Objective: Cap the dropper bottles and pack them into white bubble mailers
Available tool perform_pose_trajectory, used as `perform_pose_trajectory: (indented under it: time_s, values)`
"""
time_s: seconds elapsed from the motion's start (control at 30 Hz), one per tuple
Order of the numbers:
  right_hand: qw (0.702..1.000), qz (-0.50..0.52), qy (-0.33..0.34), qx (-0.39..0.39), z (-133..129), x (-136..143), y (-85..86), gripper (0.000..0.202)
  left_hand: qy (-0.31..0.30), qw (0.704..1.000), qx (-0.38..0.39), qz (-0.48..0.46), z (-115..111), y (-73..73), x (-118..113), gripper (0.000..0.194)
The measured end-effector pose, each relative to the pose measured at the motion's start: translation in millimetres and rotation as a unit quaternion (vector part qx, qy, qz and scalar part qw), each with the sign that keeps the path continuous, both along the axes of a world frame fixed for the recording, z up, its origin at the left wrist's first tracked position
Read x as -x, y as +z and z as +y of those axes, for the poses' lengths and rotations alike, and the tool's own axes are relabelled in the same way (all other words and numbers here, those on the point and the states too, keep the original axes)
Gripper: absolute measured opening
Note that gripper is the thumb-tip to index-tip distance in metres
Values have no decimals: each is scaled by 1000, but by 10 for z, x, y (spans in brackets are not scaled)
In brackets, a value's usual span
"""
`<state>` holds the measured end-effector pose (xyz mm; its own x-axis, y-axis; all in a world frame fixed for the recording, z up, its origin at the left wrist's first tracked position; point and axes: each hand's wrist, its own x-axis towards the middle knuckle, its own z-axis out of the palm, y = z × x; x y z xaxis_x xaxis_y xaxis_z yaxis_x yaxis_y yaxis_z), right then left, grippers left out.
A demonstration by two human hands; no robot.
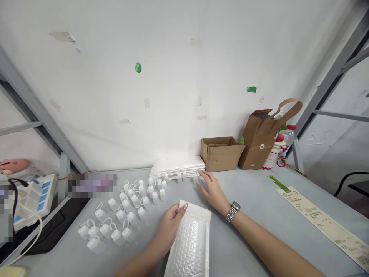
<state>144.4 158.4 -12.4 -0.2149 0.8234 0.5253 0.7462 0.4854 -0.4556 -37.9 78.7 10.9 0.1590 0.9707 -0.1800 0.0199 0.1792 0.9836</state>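
A white bubble mailer (191, 238) is pinched at its top left corner between the thumb and fingers of my left hand (170, 227). My right hand (212, 192), wearing a watch (233, 211), reaches towards the back of the table. Its thumb and index finger are spread beside a small white plastic bottle (195, 178); whether they touch it I cannot tell. Left of that bottle stand a few more like it. Several other small white bottles (131, 219) with looped cap straps are grouped on the left half of the table.
Behind the bottles lies a stack of white mailers (175, 166) against the wall. Further right are an open cardboard box (223, 156), a brown paper bag (256, 144) and drink bottles (273, 154). A strip of printed labels (314, 215) lies at right, a power strip (37, 196) at left.
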Motion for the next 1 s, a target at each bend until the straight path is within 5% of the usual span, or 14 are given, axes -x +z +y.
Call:
perform_pose_trajectory:
  time_s: [1.0]
  values:
    - [995, -25, 26, 95, 116, 30, -117, 50, 2, 1000, 12, -12, 40, -53, 10, 47]
